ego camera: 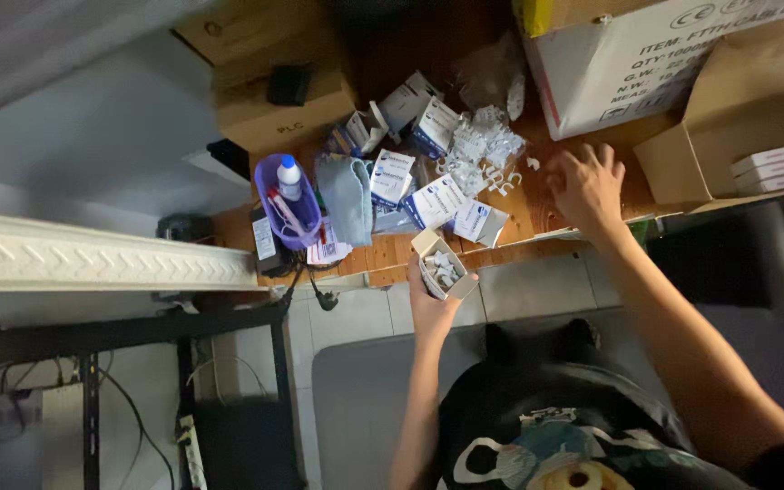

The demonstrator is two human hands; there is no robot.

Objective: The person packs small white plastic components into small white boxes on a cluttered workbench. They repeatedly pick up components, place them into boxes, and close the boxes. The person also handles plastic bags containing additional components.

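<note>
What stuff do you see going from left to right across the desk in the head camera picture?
Purple basket → grey-blue cloth → small open box in the left hand → pile of white clips → right hand → open cardboard box.

left hand [430, 304]: raised, fingers curled in a grip, forearm bent upward
right hand [587, 186]: arm stretched forward, palm down, fingers spread

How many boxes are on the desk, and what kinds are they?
Small open cardboard box of white clips in the left hand: 1
Small blue-and-white cartons lying on the wooden desk: about 6
Big white printed shipping carton: 1
Big open brown cardboard box holding flat white packs: 1
Total: about 9 boxes

The right hand holds none.
</note>
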